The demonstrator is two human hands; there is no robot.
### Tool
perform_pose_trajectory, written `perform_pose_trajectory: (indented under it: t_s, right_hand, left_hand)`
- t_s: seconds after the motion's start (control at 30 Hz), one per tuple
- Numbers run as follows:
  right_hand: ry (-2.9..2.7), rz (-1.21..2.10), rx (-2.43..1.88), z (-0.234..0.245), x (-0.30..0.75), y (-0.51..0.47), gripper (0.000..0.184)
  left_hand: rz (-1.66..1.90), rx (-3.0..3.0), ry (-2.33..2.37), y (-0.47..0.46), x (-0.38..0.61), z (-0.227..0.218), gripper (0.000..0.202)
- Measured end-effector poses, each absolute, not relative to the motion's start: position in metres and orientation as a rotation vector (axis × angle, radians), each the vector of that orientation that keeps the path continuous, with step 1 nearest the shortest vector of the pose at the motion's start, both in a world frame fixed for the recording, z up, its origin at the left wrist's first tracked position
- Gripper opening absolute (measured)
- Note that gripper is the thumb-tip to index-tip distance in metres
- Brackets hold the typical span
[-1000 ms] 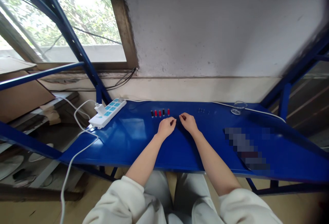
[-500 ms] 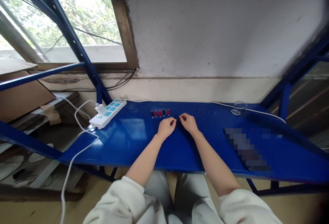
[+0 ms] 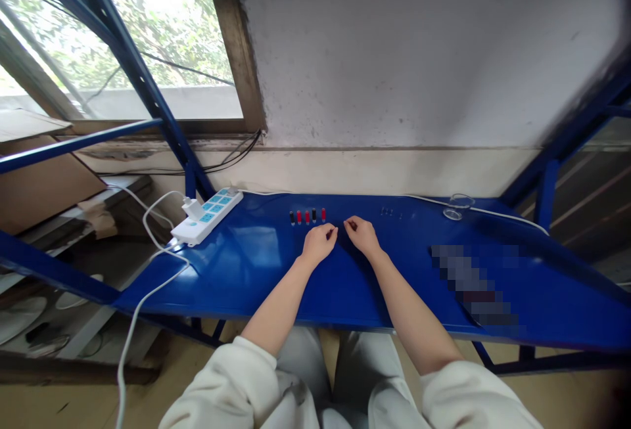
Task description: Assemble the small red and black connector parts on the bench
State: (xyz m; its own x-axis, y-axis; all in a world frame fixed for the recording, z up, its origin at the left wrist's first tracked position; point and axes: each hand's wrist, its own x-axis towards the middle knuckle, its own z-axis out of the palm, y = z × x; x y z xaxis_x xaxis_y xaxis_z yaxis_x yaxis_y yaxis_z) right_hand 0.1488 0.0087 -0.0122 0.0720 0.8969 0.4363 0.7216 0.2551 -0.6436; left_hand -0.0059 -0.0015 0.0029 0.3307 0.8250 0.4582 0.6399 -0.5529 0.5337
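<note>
My left hand [image 3: 319, 243] and my right hand [image 3: 363, 234] rest close together on a blue metal shelf [image 3: 256, 265], both with fingers curled in a pinch. Something small and dark shows at the left fingertips and a small red piece at the right ones; I cannot make out what they are. Just beyond the hands stands a short row of small red and black upright pieces [image 3: 307, 217]. A few tiny dark parts [image 3: 387, 211] lie further right.
A white power strip [image 3: 207, 216] with blue sockets and a white cable lies at the shelf's left end. A small clear dish [image 3: 457, 205] and a thin white wire sit at the back right. Blue frame struts, a window and a wall enclose the shelf.
</note>
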Motion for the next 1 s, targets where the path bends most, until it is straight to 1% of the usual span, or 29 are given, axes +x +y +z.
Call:
perform_pose_trajectory:
  t_s: [0.23, 0.4, 0.5, 0.6, 0.7, 0.77, 0.87, 1.0]
  right_hand:
    - [-1.699, 0.263, -1.510, -0.011, 0.149, 0.008, 0.022]
    - [-1.702, 0.261, -1.499, -0.011, 0.149, 0.008, 0.023]
    - [-1.714, 0.257, -1.493, -0.010, 0.148, 0.008, 0.022]
    - [-1.720, 0.267, -1.486, -0.008, 0.147, 0.007, 0.022]
    - [-1.729, 0.284, -1.476, -0.006, 0.147, 0.006, 0.023]
    - [-1.734, 0.284, -1.476, -0.005, 0.146, 0.005, 0.023]
    - [-1.746, 0.281, -1.477, -0.004, 0.145, 0.005, 0.024]
    - [-1.770, 0.288, -1.470, -0.004, 0.143, 0.004, 0.024]
  left_hand:
    - [1.034, 2.346, 1.363, 0.000, -0.007, 0.003, 0.030]
    - [1.049, 2.262, 1.592, 0.000, -0.009, 0.004, 0.028]
    - [0.979, 2.235, 1.720, 0.000, -0.009, 0.006, 0.043]
    - [0.827, 2.259, 1.802, 0.003, -0.008, 0.008, 0.057]
    - [0.702, 2.275, 1.847, 0.009, -0.005, 0.010, 0.062]
    - [0.648, 2.286, 1.863, 0.012, -0.003, 0.010, 0.061]
    - [0.626, 2.299, 1.880, 0.015, -0.001, 0.010, 0.052]
    - [0.810, 2.250, 1.828, 0.017, -0.003, 0.008, 0.038]
